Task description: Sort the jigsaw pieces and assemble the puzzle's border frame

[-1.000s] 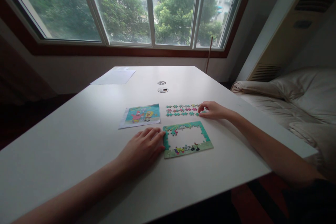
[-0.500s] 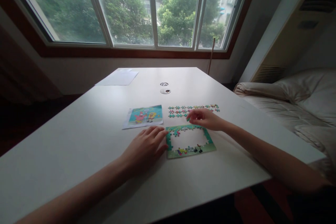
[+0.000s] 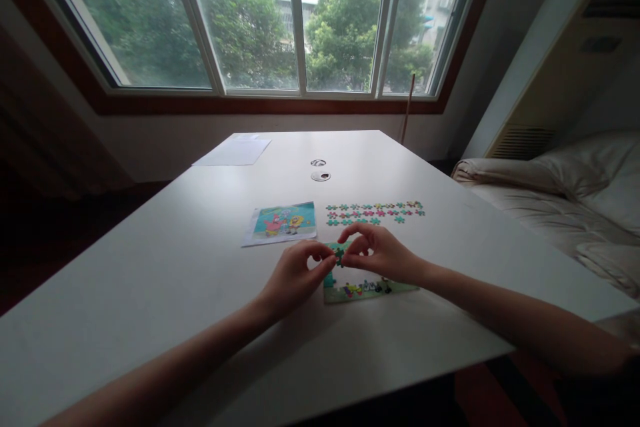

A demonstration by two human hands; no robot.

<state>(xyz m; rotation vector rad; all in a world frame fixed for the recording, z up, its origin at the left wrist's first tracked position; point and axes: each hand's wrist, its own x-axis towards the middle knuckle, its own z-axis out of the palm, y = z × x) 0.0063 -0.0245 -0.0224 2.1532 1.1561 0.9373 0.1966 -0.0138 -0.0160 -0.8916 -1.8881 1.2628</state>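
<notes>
A small green jigsaw puzzle piece point(image 3: 339, 253) is held just above the upper left part of the puzzle frame point(image 3: 345, 295). My left hand point(image 3: 299, 272) pinches its left edge between thumb and forefinger. From the other side, my right hand point(image 3: 377, 252) has its thumb and fingertips closed at the same piece, its forefinger arched above. The frame lies flat with a green printed border and a pale middle; my right hand hides much of its upper and right part. Rows of loose puzzle pieces point(image 3: 367, 213) lie just beyond it.
Left of the loose pieces lies a picture sheet point(image 3: 284, 221) with cartoon figures. White paper point(image 3: 233, 151) rests at the table's far left corner. Two round fittings point(image 3: 321, 176) are set in the white table point(image 3: 165, 247). A padded beige seat point(image 3: 540, 193) stands at the right.
My right hand has come from the loose pieces down and left with a puzzle piece. The left hand has lifted off the frame's edge and pinched that piece. The view has shifted slightly.
</notes>
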